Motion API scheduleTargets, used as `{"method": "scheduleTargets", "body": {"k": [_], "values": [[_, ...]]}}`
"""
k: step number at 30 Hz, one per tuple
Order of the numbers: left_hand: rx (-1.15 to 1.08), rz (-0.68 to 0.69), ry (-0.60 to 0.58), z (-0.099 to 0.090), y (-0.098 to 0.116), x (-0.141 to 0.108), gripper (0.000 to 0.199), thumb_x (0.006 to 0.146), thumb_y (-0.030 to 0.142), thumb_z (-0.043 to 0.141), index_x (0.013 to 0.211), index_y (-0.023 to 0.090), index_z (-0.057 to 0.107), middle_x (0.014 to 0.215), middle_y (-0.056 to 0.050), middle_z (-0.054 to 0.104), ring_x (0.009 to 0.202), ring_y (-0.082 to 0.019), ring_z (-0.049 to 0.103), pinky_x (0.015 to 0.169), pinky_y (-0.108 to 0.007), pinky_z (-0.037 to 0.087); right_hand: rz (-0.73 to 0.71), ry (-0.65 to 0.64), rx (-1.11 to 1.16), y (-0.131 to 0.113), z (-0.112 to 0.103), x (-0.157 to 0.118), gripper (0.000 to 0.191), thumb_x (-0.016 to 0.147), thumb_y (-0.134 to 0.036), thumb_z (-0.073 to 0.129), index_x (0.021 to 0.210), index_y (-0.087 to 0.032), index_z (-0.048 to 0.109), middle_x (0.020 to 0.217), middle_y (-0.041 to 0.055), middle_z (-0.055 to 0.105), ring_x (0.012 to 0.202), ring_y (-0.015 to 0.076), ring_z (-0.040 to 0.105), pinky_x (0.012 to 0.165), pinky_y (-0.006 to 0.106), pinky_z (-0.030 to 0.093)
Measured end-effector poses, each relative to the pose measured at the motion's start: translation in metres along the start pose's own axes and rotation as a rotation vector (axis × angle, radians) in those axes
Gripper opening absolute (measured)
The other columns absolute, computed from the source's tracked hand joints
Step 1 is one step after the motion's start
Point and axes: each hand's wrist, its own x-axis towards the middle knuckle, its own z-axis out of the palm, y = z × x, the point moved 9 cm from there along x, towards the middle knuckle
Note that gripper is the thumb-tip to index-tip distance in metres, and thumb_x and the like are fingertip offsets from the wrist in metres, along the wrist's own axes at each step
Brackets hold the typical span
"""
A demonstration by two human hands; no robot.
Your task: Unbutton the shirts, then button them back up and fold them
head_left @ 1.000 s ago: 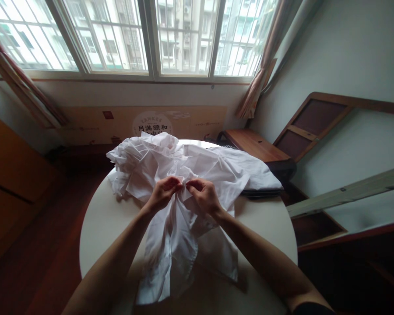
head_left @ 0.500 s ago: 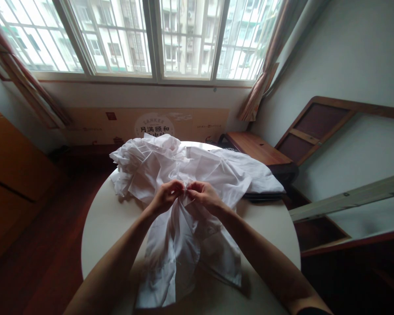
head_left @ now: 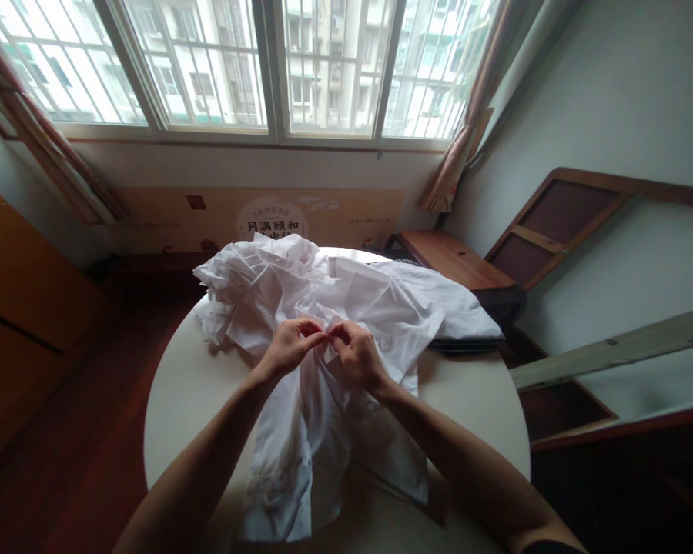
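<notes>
Spread over the round table is a white shirt (head_left: 292,454), crumpled, its lower part hanging toward me over the near side. My left hand (head_left: 294,342) pinches the cloth near the middle between thumb and fingertips. Right beside it, my right hand (head_left: 355,350) is also closed in a pinch on the same spot, fingertips almost touching the left ones. Any button or small part between the fingers is hidden. A bunched heap of white cloth (head_left: 254,265) lies beyond my left hand, and flatter white cloth (head_left: 439,300) extends to the right.
Under the cloth is a round white table (head_left: 179,408). A dark flat stack (head_left: 465,346) peeks out beneath the cloth at right. Behind stand a printed cardboard panel (head_left: 346,219) below the window and a wooden bench (head_left: 456,258); a pale beam (head_left: 612,346) runs along the right.
My right hand has turned over slightly at the pinch, its knuckles higher. My left hand stays nearly in place, and the cloth between them has shifted a little.
</notes>
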Motion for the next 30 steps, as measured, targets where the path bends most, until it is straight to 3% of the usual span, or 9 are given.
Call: {"method": "scheduleTargets", "body": {"k": [3,6,12,18,25,30], "values": [[0.061,0.05,0.032,-0.001,0.005,-0.002,0.014,0.074,0.028,0.066,0.074,0.014,0.066,0.072,-0.004,0.065,0.065,-0.014,0.058,0.063,-0.024,0.045,0.013,0.002,-0.018,0.001,0.001,0.0,0.012,0.08,-0.019,0.051,0.082,-0.017,0.063,0.078,0.0031,0.065,0.071,0.0155,0.058,0.069,0.026,0.042],[0.246,0.141,0.155,-0.004,0.018,-0.01,0.006,0.077,0.022,0.062,0.076,0.016,0.065,0.078,-0.004,0.064,0.075,-0.016,0.057,0.067,-0.026,0.044,0.083,0.007,0.05,0.009,0.004,0.0,0.013,0.08,-0.021,0.05,0.081,-0.018,0.063,0.075,0.002,0.065,0.068,0.015,0.057,0.066,0.026,0.041],[0.446,0.296,0.36,0.007,0.036,-0.029,0.01,0.081,0.013,0.053,0.078,0.019,0.061,0.084,-0.004,0.062,0.084,-0.019,0.055,0.077,-0.03,0.042,0.245,0.037,0.376,0.036,0.015,0.001,0.014,0.076,-0.032,0.058,0.072,-0.018,0.059,0.062,-0.0011,0.057,0.057,0.0128,0.051,0.055,0.025,0.039],[0.348,0.317,0.283,0.022,0.022,-0.027,0.016,0.088,0.019,0.048,0.084,0.018,0.064,0.087,-0.005,0.064,0.081,-0.016,0.059,0.074,-0.026,0.044,0.453,-0.027,0.658,0.058,0.03,-0.003,0.029,0.066,-0.042,0.068,0.066,-0.016,0.055,0.055,-0.0033,0.052,0.049,0.0087,0.044,0.049,0.022,0.035],[0.229,0.151,0.375,0.007,0.009,-0.025,0.014,0.082,0.028,0.059,0.086,0.018,0.068,0.078,-0.003,0.069,0.068,-0.015,0.061,0.065,-0.025,0.046,0.215,0.113,0.28,0.038,0.009,-0.002,0.013,0.078,-0.027,0.053,0.081,-0.018,0.062,0.075,0.0021,0.064,0.069,0.0156,0.057,0.065,0.027,0.043],[0.038,-0.027,0.374,0.003,-0.009,-0.018,0.015,0.075,0.03,0.065,0.075,0.016,0.068,0.07,-0.002,0.066,0.061,-0.012,0.055,0.058,-0.023,0.042,0.174,0.13,0.081,0.025,0.004,-0.007,0.015,0.079,-0.021,0.049,0.083,-0.02,0.063,0.079,0.0035,0.066,0.072,0.0176,0.058,0.069,0.029,0.043]]}}
